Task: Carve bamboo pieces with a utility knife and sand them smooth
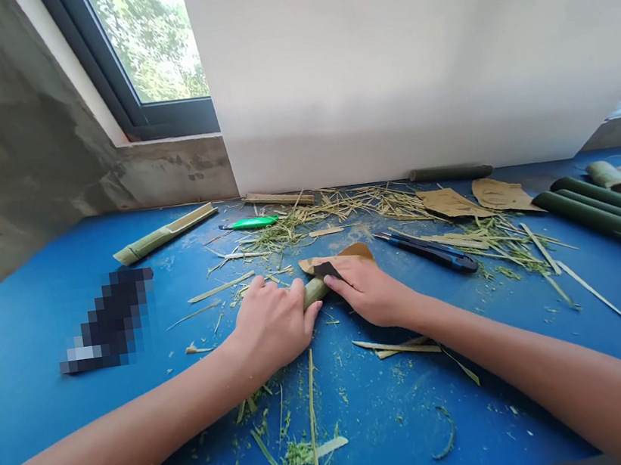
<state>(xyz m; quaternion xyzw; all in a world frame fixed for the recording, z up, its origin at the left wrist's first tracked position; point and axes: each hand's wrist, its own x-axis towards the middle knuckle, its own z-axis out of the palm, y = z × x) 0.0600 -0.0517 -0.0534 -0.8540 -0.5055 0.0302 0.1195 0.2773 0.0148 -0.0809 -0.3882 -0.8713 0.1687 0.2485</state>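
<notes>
My left hand (275, 319) is closed around a short piece of pale green bamboo (314, 291), which lies low over the blue table. Only the right end of the bamboo shows; my fingers hide the rest. My right hand (372, 289) grips a folded sheet of sandpaper (359, 250), brown on its back and dark on its grit side. The dark side is against the bamboo's right end, under my thumb and fingers. Right of that hand lies a blue and black utility knife (427, 251). Shavings surround both hands.
A green utility knife (252, 223) and a split bamboo length (167, 234) lie at the back left. A pixelated dark object (110, 320) is at left. Brown sandpaper pieces (452, 203) and dark green bamboo poles (611, 212) lie right. A white board (413, 59) stands behind.
</notes>
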